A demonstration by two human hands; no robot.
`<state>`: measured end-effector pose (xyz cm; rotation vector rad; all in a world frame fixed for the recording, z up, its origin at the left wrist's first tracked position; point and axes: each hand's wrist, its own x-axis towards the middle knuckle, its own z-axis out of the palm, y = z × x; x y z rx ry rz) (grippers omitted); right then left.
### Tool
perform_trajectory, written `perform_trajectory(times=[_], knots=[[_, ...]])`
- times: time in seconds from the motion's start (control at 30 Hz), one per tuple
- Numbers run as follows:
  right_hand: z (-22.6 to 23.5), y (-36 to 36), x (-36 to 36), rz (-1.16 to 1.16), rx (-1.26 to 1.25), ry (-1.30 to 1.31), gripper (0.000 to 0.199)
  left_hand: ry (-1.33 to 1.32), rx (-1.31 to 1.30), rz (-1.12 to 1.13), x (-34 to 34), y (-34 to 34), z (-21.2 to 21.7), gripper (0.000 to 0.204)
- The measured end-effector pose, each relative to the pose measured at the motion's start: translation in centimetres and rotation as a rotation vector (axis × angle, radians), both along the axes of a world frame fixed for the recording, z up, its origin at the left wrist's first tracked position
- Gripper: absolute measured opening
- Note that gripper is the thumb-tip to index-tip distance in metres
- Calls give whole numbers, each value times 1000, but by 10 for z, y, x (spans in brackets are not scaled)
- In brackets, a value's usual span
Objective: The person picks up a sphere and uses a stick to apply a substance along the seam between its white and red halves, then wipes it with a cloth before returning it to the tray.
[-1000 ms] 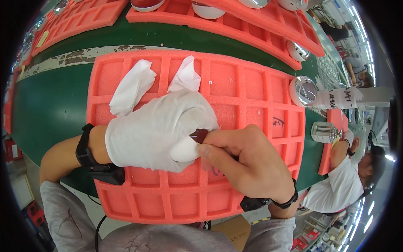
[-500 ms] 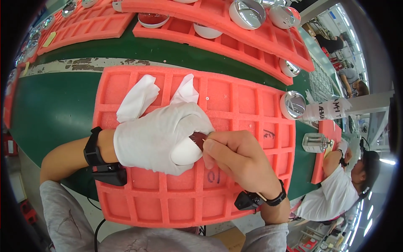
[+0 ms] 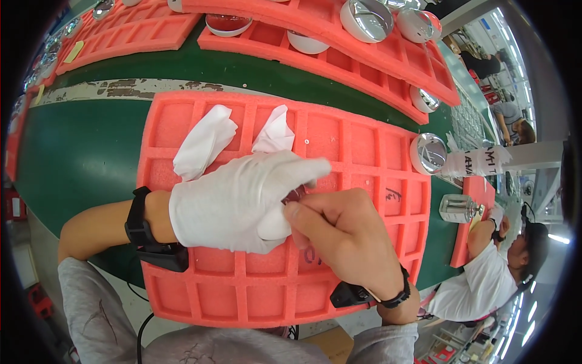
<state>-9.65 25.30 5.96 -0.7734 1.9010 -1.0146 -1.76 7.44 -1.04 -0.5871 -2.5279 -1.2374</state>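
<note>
My left hand (image 3: 233,203), in a white glove, is closed around a white rounded bowl-shaped piece (image 3: 276,226) with a dark red, shiny inner side. Its forefinger sticks out past the piece. My bare right hand (image 3: 348,233) pinches at the piece's dark edge; whatever is between those fingertips is hidden. Both hands are over a pink foam tray (image 3: 327,134) divided into square compartments. Beyond the left hand, a folded white cloth (image 3: 205,141) and a smaller crumpled white cloth (image 3: 274,132) lie on the tray.
A mirrored bowl (image 3: 428,153) sits at the tray's far right corner. Farther back, stacked foam trays (image 3: 291,17) hold several more bowls on the green table (image 3: 73,139). A clear bottle (image 3: 456,208) stands to the right, near a seated co-worker (image 3: 488,279).
My left forefinger has straightened and lifted away from the piece. The right hand has shifted slightly left, its fingers still pinched at the piece's edge.
</note>
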Motion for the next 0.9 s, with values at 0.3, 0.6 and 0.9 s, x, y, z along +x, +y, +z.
perform_trajectory(times=[0.3, 0.6, 0.9], knots=[[-23, 10, -8, -314, -227, 141, 32, -273, -121, 103, 6, -3, 14, 105], [-48, 0, -17, -185, -184, -52, 45, -491, -88, 97, 2, -7, 35, 112], [-44, 2, -9, -143, -163, 285, 42, -343, -100, 23, 0, -4, 33, 106]])
